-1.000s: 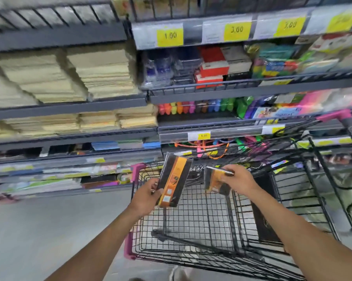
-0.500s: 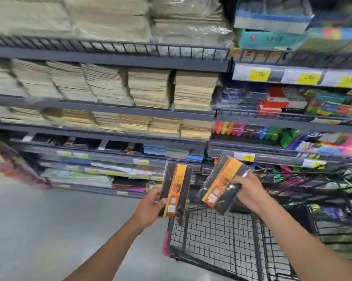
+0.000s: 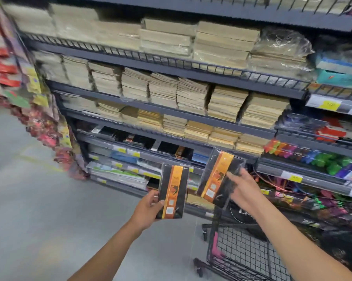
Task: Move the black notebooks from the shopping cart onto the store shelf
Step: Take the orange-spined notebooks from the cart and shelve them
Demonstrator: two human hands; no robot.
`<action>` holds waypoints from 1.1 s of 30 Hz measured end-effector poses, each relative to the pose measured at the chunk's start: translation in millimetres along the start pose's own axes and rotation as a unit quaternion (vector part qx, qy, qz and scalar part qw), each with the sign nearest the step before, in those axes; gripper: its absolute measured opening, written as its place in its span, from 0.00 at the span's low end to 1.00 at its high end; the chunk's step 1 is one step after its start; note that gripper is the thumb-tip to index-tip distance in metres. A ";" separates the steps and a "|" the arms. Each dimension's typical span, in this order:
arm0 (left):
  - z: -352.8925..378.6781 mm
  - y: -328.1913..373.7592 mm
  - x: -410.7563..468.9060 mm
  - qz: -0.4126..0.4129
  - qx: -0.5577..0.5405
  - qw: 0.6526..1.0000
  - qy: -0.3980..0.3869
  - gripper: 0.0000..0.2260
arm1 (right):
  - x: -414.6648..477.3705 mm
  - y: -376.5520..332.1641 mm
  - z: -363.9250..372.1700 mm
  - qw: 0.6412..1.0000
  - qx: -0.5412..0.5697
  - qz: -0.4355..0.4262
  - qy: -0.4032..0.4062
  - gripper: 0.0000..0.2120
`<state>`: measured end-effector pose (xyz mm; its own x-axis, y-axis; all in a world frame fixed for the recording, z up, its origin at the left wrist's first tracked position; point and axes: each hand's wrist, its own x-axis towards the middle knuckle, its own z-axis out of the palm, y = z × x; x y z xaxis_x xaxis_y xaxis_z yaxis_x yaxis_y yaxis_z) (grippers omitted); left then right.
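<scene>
Fingers (image 3: 158, 203) of the left hand (image 3: 148, 208) pinch the lower edge of one black notebook (image 3: 172, 191), upright at frame centre; the right hand (image 3: 243, 191) grips a second notebook (image 3: 219, 175), tilted, just right of it, above the shopping cart (image 3: 242, 252). Both are in front of the store shelf (image 3: 171, 67), not on it. Risk: wrap looks slippery, so w/ edge grip one may drop.

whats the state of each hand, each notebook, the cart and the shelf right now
left hand: grips the left notebook at its lower edge
left notebook: upright, in the air, not yet shelved
right hand: grips the right notebook
right notebook: tilted, in the air, not yet shelved
shopping cart: lower right, contents unclear
store shelf: black notebooks lie on this lower tier
</scene>
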<state>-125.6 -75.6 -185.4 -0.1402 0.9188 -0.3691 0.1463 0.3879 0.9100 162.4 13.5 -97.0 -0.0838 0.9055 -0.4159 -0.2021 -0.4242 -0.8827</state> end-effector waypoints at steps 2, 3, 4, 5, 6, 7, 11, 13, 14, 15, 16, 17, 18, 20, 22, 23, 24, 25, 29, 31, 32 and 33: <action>-23.4 -5.6 -12.2 -0.005 -0.020 1.000 0.005 0.08 | -6.7 6.2 28.9 1.000 -0.001 -0.011 -0.004 0.15; -33.9 -8.8 -17.7 -0.006 -0.031 0.999 0.003 0.08 | -10.6 8.3 43.2 1.000 -0.002 -0.016 -0.006 0.15; -44.2 -11.7 -22.9 -0.008 -0.038 0.999 0.001 0.08 | -14.5 10.3 57.6 1.000 -0.002 -0.019 -0.007 0.15; -53.5 -14.8 -27.8 -0.008 -0.044 0.999 -0.001 0.08 | -17.6 12.8 70.6 1.000 -0.002 -0.021 -0.011 0.15; -61.9 -17.0 -33.2 -0.011 -0.054 0.998 -0.004 0.08 | -20.5 15.6 82.5 1.000 -0.004 -0.025 -0.014 0.15; -69.7 -18.9 -38.3 -0.015 -0.070 0.997 -0.005 0.07 | -23.1 18.2 94.0 0.999 -0.006 -0.028 -0.017 0.15; -95.2 -24.3 -56.9 -0.044 -0.138 0.989 -0.006 0.08 | -30.7 29.5 133.9 0.999 -0.023 -0.032 -0.030 0.15; -105.6 -25.9 -63.6 -0.051 -0.160 0.986 0.001 0.08 | -31.3 35.3 148.6 0.999 -0.021 -0.031 -0.036 0.15; -110.0 -27.2 -65.9 -0.054 -0.168 0.984 0.004 0.09 | -31.3 37.9 154.9 0.999 -0.022 -0.029 -0.040 0.15; -114.0 -28.2 -67.9 -0.056 -0.175 0.983 0.005 0.09 | -30.5 40.2 160.4 0.998 -0.026 -0.027 -0.044 0.16; -117.8 -29.0 -69.8 -0.059 -0.179 0.982 0.008 0.10 | -29.5 42.3 165.9 0.998 -0.033 -0.025 -0.048 0.16; -121.2 -29.7 -71.5 -0.060 -0.183 0.981 0.009 0.10 | -27.2 44.6 171.3 0.998 -0.041 -0.024 -0.051 0.16; -124.8 -30.5 -72.9 -0.062 -0.185 0.981 0.010 0.09 | -24.8 46.9 176.9 0.997 -0.051 -0.023 -0.054 0.17; -132.0 -31.3 -73.9 -0.059 -0.186 0.981 0.013 0.09 | -18.9 51.1 189.7 0.995 -0.075 -0.019 -0.058 0.19; -141.2 -32.4 -72.7 -0.055 -0.184 0.981 0.022 0.09 | -12.6 54.6 203.1 0.993 -0.095 -0.013 -0.067 0.19; -146.5 -33.2 -71.1 -0.053 -0.183 0.981 0.027 0.10 | -8.9 56.3 209.5 0.992 -0.100 -0.010 -0.071 0.18; -152.4 -33.9 -69.4 -0.051 -0.182 0.981 0.034 0.10 | -4.5 57.8 216.1 0.992 -0.101 -0.008 -0.076 0.17; -159.0 -34.8 -67.2 -0.052 -0.183 0.981 0.042 0.09 | 0.6 59.0 222.1 0.992 -0.097 -0.007 -0.079 0.16; -185.9 -37.0 -53.2 -0.062 -0.180 0.979 0.072 0.09 | 20.2 59.8 244.5 0.995 -0.058 0.016 -0.083 0.14; -197.4 -37.1 -40.9 -0.067 -0.177 0.978 0.082 0.10 | 32.6 60.0 249.6 0.996 -0.035 0.038 -0.078 0.14; -201.9 -36.1 -34.3 -0.067 -0.173 0.979 0.084 0.09 | 39.6 59.6 251.1 0.996 -0.024 0.051 -0.076 0.14; -205.5 -34.7 -27.6 -0.065 -0.169 0.980 0.086 0.09 | 46.8 59.3 251.6 0.995 -0.014 0.062 -0.073 0.14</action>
<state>-328.0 -129.6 -168.0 -0.3028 0.8263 -0.4749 -0.2127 0.4271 0.8788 -99.0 33.3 -113.9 -0.2469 0.8372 -0.4881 -0.1543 -0.5312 -0.8331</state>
